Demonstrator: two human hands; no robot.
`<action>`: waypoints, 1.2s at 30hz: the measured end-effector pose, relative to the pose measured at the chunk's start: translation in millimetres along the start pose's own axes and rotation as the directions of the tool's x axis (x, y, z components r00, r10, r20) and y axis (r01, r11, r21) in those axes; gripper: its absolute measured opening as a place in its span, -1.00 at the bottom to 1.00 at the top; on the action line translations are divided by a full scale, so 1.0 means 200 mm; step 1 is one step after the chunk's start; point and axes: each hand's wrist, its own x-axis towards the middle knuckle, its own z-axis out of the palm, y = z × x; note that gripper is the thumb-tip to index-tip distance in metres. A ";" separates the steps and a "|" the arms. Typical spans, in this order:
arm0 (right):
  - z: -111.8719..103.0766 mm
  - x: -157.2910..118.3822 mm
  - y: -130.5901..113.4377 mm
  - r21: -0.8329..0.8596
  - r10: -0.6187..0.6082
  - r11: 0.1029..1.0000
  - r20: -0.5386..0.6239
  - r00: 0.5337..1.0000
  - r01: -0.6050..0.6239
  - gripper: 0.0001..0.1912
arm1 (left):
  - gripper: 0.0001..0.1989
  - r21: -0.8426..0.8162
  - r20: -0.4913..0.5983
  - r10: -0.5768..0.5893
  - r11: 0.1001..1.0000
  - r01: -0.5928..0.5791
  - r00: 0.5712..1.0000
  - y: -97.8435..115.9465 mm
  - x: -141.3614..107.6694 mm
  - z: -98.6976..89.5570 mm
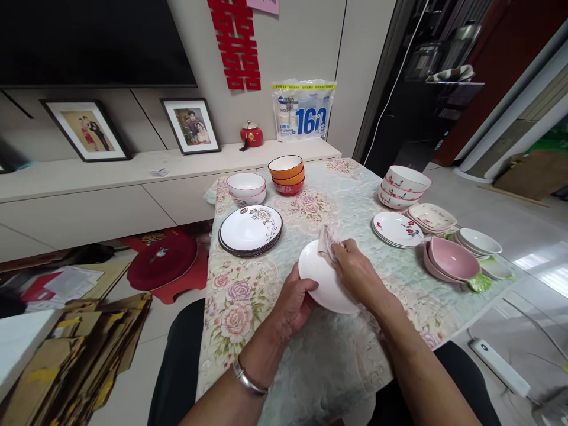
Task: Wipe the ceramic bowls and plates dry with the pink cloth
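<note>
Left grip (296, 299) is clasping the rim of a smooth, round white plate (327, 289), which is lying between both grips. Right grip (357, 269) is pinching a limp, crumpled cloth (327, 241) against the plate's far side. Beyond the left grip, glossy dark-rimmed plates (248, 228) are lying stacked; rightward of the right grip, smooth pink bowls (455, 258) are nesting. Beneath both grips, the desk (306, 373) is wearing a puckered floral cover (355, 192). Farther beyond, a pale cabinet (181, 201) is supporting framed photos (190, 125); left of the left grip, a red stool (162, 260) is standing.
</note>
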 end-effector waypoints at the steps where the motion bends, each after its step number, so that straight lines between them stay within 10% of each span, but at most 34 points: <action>1: 0.00 0.00 -0.03 0.049 -0.060 0.997 0.014 0.998 0.059 -0.75 | -0.24 0.003 0.020 0.007 1.000 -0.007 1.000 0.00 0.00 0.00; 9: -0.10 -0.06 -0.07 0.344 -0.412 0.876 0.171 0.895 0.338 -0.55 | -0.41 0.031 0.151 0.023 0.999 -0.028 0.988 0.01 -0.01 0.00; 19: -0.07 0.01 -0.01 -0.060 0.120 0.991 -0.014 0.993 -0.121 -0.83 | -0.17 0.052 0.130 0.012 0.998 -0.019 0.991 0.02 -0.02 0.01; 30: -0.10 -0.03 -0.08 0.367 -0.359 0.879 0.092 0.929 0.304 -0.73 | -0.43 0.034 0.171 0.005 0.999 -0.011 0.985 0.02 -0.02 0.01; 36: -0.02 -0.02 -0.13 0.296 -0.360 0.891 -0.003 0.933 0.345 -0.48 | -0.45 0.047 0.134 0.005 0.999 -0.011 0.991 0.01 -0.01 0.00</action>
